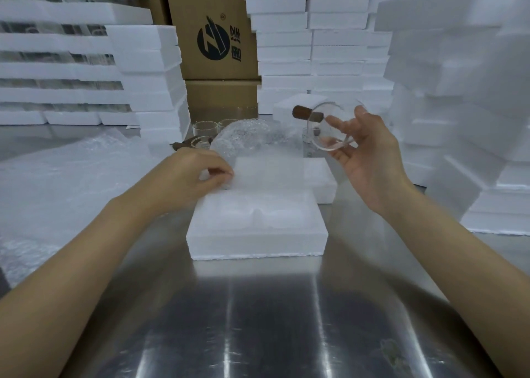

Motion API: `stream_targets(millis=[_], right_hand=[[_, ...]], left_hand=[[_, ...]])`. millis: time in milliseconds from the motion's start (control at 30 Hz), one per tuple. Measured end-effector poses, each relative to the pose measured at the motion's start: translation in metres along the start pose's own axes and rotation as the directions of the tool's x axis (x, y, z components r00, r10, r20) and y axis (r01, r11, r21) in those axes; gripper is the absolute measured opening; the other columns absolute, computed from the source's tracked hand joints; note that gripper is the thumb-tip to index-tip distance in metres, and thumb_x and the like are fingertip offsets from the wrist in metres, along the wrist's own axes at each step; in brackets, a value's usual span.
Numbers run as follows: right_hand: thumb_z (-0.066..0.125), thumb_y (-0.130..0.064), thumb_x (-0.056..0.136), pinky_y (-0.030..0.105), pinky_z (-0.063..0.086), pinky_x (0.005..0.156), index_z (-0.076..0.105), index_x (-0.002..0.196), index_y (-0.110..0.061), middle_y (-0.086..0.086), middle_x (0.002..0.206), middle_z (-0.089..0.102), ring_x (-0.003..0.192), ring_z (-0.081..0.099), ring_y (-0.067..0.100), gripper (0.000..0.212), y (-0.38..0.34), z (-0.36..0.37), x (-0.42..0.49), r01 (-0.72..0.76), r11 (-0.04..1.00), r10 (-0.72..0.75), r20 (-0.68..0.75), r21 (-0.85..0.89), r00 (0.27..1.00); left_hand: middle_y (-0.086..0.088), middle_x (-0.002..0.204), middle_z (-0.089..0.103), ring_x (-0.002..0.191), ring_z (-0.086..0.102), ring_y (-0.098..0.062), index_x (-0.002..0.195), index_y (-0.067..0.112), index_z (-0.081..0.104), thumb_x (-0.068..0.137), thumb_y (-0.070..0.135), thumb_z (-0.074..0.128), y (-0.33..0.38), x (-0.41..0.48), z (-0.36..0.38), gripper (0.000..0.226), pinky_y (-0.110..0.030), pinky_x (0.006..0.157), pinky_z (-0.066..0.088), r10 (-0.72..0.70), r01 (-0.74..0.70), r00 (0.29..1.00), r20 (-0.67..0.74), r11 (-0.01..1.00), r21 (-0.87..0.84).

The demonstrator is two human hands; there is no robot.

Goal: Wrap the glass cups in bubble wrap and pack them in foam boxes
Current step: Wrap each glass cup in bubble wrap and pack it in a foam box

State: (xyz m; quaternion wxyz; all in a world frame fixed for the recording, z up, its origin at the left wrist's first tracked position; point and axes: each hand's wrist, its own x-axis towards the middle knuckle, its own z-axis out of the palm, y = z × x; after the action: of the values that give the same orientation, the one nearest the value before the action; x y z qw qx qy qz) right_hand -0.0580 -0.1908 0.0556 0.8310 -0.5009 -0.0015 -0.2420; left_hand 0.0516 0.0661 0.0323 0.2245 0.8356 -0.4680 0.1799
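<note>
White foam stacks (459, 90) wall in a steel table (258, 320) on the left, back and right, leaving bare metal only toward the person. An open foam box (258, 234) lies at the centre, long side across. A bubble wrap sheet (269, 174) rests flat over the box's far edge, its left edge pinched by the left hand (186, 176). The right hand (370, 154) cradles a glass cup (329, 139) in the air, up and right of the box, tipped on its side, its wooden handle (308, 113) pointing left.
</note>
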Motion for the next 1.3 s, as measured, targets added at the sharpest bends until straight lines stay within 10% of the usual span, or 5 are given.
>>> stream_targets(millis=[267,433,700,1067,1300], right_hand=[[0.067,-0.038,0.082,0.024,0.052,0.064,0.069,0.070,-0.016,0.015,0.107,0.068,0.075,0.066,0.023,0.025,-0.002,0.011,-0.013,-0.106,0.990,0.142,0.535,-0.097,0.833],[0.068,-0.051,0.074,0.022,0.052,0.060,0.075,0.086,-0.010,0.005,0.085,0.069,0.074,0.070,0.016,0.043,0.012,0.014,-0.017,0.151,0.818,0.007,0.272,-0.555,0.962],[0.066,-0.043,0.075,0.020,0.035,0.055,0.072,0.072,-0.008,-0.008,0.082,0.069,0.064,0.051,0.008,0.035,0.026,0.019,-0.024,0.317,0.714,-0.117,0.341,-0.624,0.933],[0.043,-0.002,0.096,0.020,0.052,0.083,0.072,0.091,-0.002,0.009,0.096,0.073,0.097,0.068,0.019,0.029,0.042,0.021,-0.029,-0.144,0.955,0.242,0.404,-0.259,0.882],[0.050,-0.016,0.084,0.030,0.053,0.092,0.071,0.089,-0.004,0.012,0.097,0.068,0.104,0.066,0.021,0.025,0.030,0.034,-0.038,-0.407,0.908,0.319,0.459,0.105,0.829]], left_hand=[[0.010,0.070,0.065,0.064,0.057,0.005,0.084,0.011,0.076,0.083,0.005,0.071,0.027,0.001,0.008,0.007,-0.005,0.062,0.040,-0.219,0.153,0.887,-0.407,0.970,-0.188],[0.000,0.071,0.065,0.064,0.055,-0.008,0.082,0.009,0.076,0.084,0.004,0.069,0.046,0.002,0.005,0.008,-0.009,0.061,0.040,-0.116,0.030,0.831,-0.544,0.986,-0.165],[-0.004,0.073,0.064,0.063,0.053,-0.005,0.094,0.006,0.075,0.086,0.005,0.068,0.066,0.002,0.009,0.011,-0.017,0.056,0.045,-0.097,-0.056,0.866,-0.491,0.956,-0.286],[-0.007,0.085,0.063,0.076,0.059,-0.015,0.112,0.005,0.069,0.090,0.007,0.060,0.092,-0.001,0.020,0.023,-0.020,0.071,0.047,0.136,-0.257,0.920,-0.369,0.917,-0.305],[-0.010,0.091,0.062,0.085,0.057,-0.014,0.111,0.000,0.067,0.092,0.002,0.055,0.116,-0.002,0.027,0.023,-0.020,0.078,0.046,0.230,-0.329,0.926,-0.301,0.881,-0.340]])
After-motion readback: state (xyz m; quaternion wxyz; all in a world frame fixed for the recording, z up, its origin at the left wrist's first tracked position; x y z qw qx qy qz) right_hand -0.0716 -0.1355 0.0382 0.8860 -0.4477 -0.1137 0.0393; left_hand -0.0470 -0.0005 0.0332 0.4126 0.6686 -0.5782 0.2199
